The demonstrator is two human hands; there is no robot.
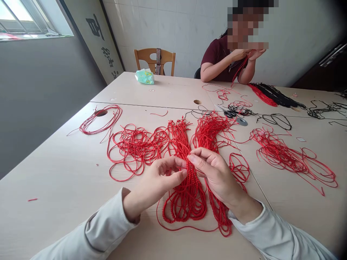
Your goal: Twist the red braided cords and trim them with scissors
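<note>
Twisted red cord bundle (184, 195) sits mid-counter, toward the near edge. Right hand (214, 173) pinches strands at its top; left hand (159, 180) curls narrow beside it, grip unclear. Firm pinch keeps strands separated. Loose red cord loops (132, 151), black cord (276, 121), metal scissors (230, 114) lie on beige counter (54, 173). Seated person (222, 61) works opposite; white tiled wall (176, 29) behind.

Silky, faintly glossy twisted red cord (187, 202) lies on a smooth, matt pale laminate surface (54, 187); beyond stand a varnished wooden chair (142, 56) and glossy white ceramic wall tiles (173, 29).
</note>
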